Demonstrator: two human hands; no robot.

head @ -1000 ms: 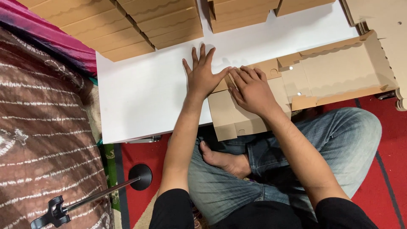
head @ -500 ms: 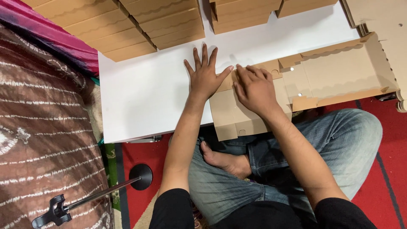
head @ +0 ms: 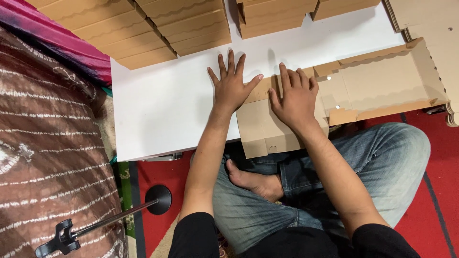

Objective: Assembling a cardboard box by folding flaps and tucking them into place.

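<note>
Two flat hands, left hand (head: 231, 86) and right hand (head: 295, 98), grip nothing, pressing the cardboard box blank (head: 306, 112) at the table's (head: 158, 114) near edge; we judge it light, stiff, creasable, best held by edges.

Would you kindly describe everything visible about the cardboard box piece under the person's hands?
The unfolded cardboard box is plain brown corrugated board, partly formed: its right portion has raised side walls with wavy cut edges, while its left panel lies flat. It rests on the white low table, the flat panel overhanging the near edge above the person's lap. The right hand presses flat on that panel, and the left hand lies spread beside it, thumb touching the panel's edge. Small round holes show in it.
</note>
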